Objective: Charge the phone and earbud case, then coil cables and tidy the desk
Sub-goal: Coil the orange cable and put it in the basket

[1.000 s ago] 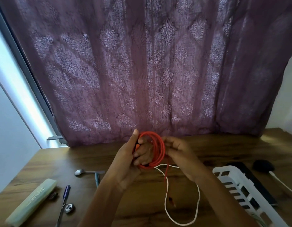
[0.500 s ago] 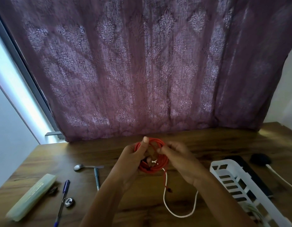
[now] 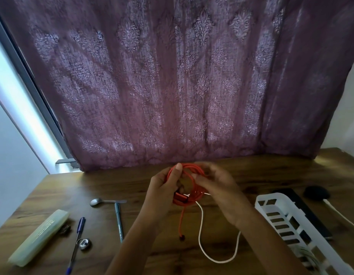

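Note:
A coil of red cable (image 3: 189,175) is held upright above the wooden desk (image 3: 132,181). My left hand (image 3: 164,187) grips the coil's left side, thumb along its rim. My right hand (image 3: 215,185) pinches the coil's right side together with a white cable (image 3: 219,259). The red cable's free end hangs down to a dark plug (image 3: 181,238). The white cable loops over the desk below my hands. A dark phone (image 3: 303,207) lies behind a white basket (image 3: 279,215), and a black earbud case (image 3: 316,192) sits beyond it with a white lead (image 3: 342,217).
Left of my arms lie a spoon (image 3: 96,202), a grey pen (image 3: 118,221), a blue pen (image 3: 77,241), a small round metal item (image 3: 84,243) and a pale green box (image 3: 40,232). A purple curtain (image 3: 172,86) hangs behind the desk.
The coil has turned and tilted in my hands and moved slightly down. The hanging red end is longer now, and the white loop on the desk has shifted.

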The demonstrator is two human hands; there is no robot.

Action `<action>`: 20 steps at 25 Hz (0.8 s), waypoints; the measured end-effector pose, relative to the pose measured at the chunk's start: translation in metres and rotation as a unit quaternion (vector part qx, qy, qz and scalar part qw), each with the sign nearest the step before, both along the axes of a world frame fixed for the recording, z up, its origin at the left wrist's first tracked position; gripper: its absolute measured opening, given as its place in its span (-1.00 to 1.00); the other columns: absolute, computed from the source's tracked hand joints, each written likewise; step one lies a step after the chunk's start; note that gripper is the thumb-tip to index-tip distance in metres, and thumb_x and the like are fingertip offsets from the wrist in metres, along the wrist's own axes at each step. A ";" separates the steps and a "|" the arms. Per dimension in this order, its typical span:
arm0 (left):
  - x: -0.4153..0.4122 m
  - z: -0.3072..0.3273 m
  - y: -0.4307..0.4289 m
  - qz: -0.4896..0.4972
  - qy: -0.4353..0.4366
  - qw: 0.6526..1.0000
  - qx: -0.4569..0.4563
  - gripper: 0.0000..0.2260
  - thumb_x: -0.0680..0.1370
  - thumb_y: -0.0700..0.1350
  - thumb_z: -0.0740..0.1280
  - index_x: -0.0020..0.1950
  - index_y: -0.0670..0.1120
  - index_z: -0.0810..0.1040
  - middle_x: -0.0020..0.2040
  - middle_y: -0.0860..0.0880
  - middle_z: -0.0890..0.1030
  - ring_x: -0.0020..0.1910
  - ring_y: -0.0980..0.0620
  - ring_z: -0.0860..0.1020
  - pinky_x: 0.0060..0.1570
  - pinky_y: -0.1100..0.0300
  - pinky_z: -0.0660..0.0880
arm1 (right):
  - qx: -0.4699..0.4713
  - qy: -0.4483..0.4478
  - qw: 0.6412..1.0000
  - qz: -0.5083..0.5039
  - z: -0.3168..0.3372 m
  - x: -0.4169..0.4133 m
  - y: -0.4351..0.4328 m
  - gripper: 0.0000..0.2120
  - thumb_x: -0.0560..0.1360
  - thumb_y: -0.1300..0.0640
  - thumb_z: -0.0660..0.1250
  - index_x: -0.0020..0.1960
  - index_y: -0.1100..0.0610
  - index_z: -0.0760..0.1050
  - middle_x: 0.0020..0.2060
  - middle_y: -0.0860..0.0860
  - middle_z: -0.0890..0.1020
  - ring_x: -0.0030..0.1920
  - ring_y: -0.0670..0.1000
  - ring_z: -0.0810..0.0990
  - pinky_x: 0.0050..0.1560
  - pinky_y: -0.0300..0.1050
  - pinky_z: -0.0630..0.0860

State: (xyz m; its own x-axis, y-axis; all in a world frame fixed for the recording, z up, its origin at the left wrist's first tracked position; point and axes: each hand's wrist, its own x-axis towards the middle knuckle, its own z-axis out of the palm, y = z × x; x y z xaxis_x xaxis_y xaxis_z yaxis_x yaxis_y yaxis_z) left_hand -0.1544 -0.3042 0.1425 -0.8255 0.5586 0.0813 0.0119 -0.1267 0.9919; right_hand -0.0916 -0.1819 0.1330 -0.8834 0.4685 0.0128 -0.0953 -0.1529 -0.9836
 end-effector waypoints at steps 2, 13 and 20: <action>-0.003 -0.001 0.000 0.031 -0.008 0.999 0.009 -0.66 0.56 0.00 0.20 -0.09 -0.29 0.54 -0.54 0.09 0.38 -0.47 0.11 0.35 -0.40 0.20 0.31 | 0.182 0.042 0.974 -0.131 -0.003 0.004 0.001 -0.81 0.34 0.19 0.48 -0.09 0.06 0.54 -0.14 -0.02 0.60 -0.14 -0.13 0.58 -0.15 -0.31 0.52; -0.002 -0.011 0.009 0.026 0.041 0.999 -0.005 -0.64 0.51 0.08 0.21 -0.11 -0.21 0.58 -0.33 -0.19 0.52 -0.36 0.02 0.44 -0.34 0.10 0.45 | 0.256 -0.017 0.962 -0.089 0.011 0.014 -0.007 -0.92 0.42 0.14 0.40 -0.26 0.08 0.56 -0.22 -0.06 0.45 -0.29 -0.22 0.45 -0.20 -0.29 0.41; -0.010 -0.016 0.004 0.059 0.076 0.995 -0.016 -0.66 0.50 0.05 0.23 -0.09 -0.24 0.55 -0.34 -0.20 0.49 -0.43 0.04 0.45 -0.40 0.12 0.43 | -0.055 -0.023 0.998 0.017 0.035 0.018 0.019 -0.65 0.34 0.04 0.38 -0.54 0.08 0.36 -0.59 -0.04 0.31 -0.52 -0.07 0.32 -0.14 -0.05 0.42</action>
